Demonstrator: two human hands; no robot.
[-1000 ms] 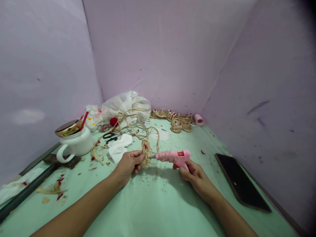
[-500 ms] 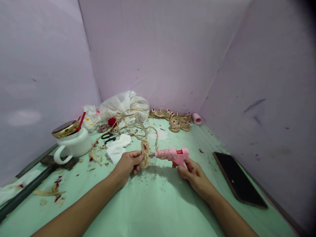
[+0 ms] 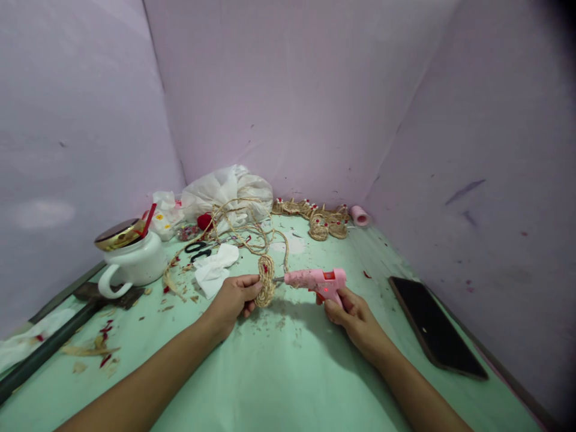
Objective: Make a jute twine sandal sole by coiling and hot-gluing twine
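Observation:
Between the thumb and fingers of my left hand (image 3: pixel 234 298) is an oval coil of braided straw cord (image 3: pixel 267 283), held upright, with a bit of red at its middle. A loose length of the cord (image 3: pixel 286 249) runs from it toward the back of the table. My right hand (image 3: pixel 353 315) is wrapped round the handle of a pink glue gun (image 3: pixel 317 279), whose small red light is lit. The gun's metal nozzle points left and meets or nearly meets the coil's right edge; I cannot tell if they touch.
A white mug (image 3: pixel 141 261) with a gold-rimmed lid stands left, near a hammer (image 3: pixel 58 336). Black-handled scissors (image 3: pixel 198 251), tissue (image 3: pixel 216 269) and a plastic bag (image 3: pixel 231 192) lie behind. Finished straw pieces (image 3: pixel 319 227) and a pink roll (image 3: pixel 360 216) sit at the back; a phone (image 3: pixel 434 327) lies right.
The coil and the glue gun have shifted very slightly to the right. Both hands keep the same hold, and everything else looks the same.

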